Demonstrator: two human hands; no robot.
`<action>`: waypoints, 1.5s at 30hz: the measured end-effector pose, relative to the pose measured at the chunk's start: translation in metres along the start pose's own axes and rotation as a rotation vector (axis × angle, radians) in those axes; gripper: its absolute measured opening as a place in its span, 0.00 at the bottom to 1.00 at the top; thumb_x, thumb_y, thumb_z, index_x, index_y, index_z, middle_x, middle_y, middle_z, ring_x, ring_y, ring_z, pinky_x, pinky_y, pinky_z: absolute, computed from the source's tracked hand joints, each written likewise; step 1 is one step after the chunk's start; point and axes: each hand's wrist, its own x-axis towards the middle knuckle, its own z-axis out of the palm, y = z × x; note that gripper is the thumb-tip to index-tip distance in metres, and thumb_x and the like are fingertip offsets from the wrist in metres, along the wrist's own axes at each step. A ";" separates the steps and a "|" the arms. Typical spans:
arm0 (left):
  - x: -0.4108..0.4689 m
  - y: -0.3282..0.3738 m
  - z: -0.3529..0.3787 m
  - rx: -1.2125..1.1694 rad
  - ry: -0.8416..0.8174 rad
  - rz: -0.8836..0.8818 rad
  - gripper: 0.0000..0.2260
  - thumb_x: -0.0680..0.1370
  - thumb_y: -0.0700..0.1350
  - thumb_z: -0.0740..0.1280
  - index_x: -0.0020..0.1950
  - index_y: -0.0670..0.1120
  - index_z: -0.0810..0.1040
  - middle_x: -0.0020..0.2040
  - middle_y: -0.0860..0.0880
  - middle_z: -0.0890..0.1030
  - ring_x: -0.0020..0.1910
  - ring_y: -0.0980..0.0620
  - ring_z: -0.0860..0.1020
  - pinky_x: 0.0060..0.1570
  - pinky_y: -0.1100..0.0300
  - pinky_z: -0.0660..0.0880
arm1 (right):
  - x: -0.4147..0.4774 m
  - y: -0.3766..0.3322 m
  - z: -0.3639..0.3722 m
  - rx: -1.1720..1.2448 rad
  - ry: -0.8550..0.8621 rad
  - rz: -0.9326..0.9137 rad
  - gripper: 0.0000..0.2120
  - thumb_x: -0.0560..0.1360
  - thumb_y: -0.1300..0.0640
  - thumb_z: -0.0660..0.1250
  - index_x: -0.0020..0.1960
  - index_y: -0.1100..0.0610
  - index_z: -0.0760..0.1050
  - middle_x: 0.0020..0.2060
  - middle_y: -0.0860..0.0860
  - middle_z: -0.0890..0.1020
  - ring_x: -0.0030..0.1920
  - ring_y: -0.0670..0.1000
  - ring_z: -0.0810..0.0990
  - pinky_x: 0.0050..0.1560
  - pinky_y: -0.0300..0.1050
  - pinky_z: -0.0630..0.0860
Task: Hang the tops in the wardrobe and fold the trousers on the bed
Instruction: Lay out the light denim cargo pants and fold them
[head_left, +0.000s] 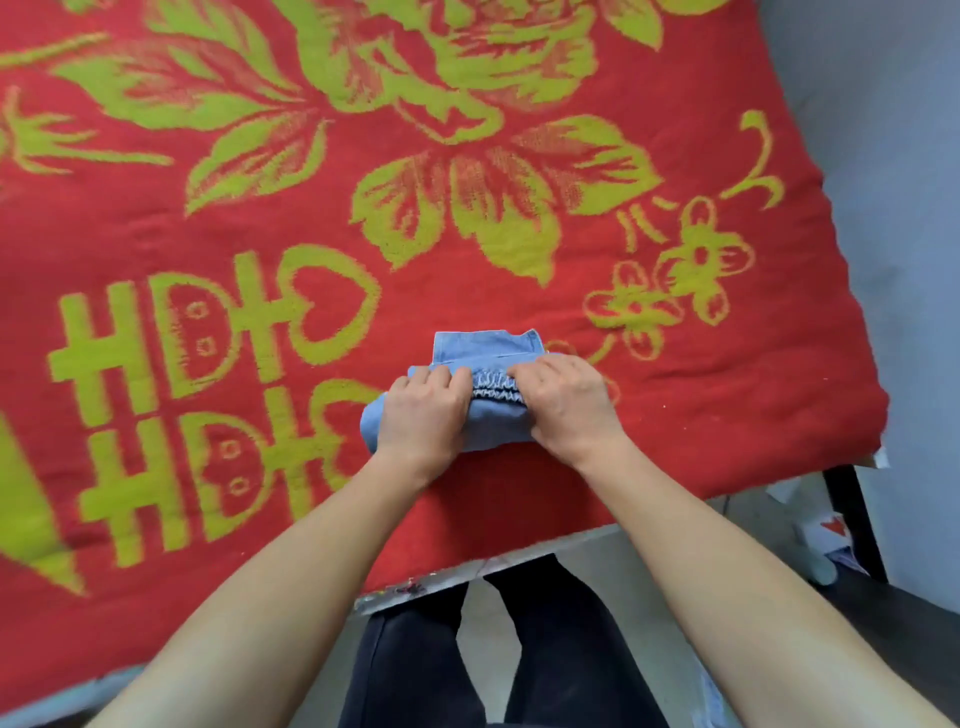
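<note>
Trousers (493, 427) in curled grip: left hand (423, 415), right hand (563, 401)

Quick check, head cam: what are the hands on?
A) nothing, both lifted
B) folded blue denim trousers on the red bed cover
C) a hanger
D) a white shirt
B: the left hand and right hand both grip the folded blue denim trousers at the elastic waistband, on the red bed cover.

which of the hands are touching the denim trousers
Touching, both. The head view shows the left hand and right hand on the folded denim trousers, fingers curled over the gathered waistband.
</note>
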 end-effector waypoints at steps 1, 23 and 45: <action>-0.013 0.005 -0.006 -0.006 0.004 -0.001 0.14 0.57 0.37 0.76 0.39 0.44 0.76 0.33 0.45 0.77 0.32 0.42 0.78 0.30 0.54 0.72 | -0.012 -0.007 -0.005 -0.013 -0.047 0.003 0.20 0.61 0.66 0.68 0.53 0.59 0.80 0.46 0.55 0.84 0.51 0.60 0.81 0.53 0.53 0.75; -0.272 0.135 -0.176 0.206 0.309 -0.537 0.14 0.56 0.35 0.77 0.36 0.45 0.77 0.29 0.45 0.76 0.27 0.43 0.76 0.23 0.58 0.69 | -0.176 -0.108 -0.150 -0.152 0.176 -0.750 0.09 0.65 0.59 0.72 0.45 0.55 0.78 0.38 0.51 0.84 0.41 0.56 0.84 0.41 0.48 0.79; -0.947 0.340 -0.195 0.331 0.386 -1.609 0.12 0.70 0.48 0.72 0.51 0.47 0.79 0.44 0.47 0.82 0.45 0.43 0.80 0.35 0.52 0.76 | -0.678 -0.537 -0.108 -0.102 0.303 -1.738 0.16 0.66 0.54 0.70 0.54 0.53 0.78 0.46 0.50 0.82 0.47 0.57 0.82 0.42 0.50 0.77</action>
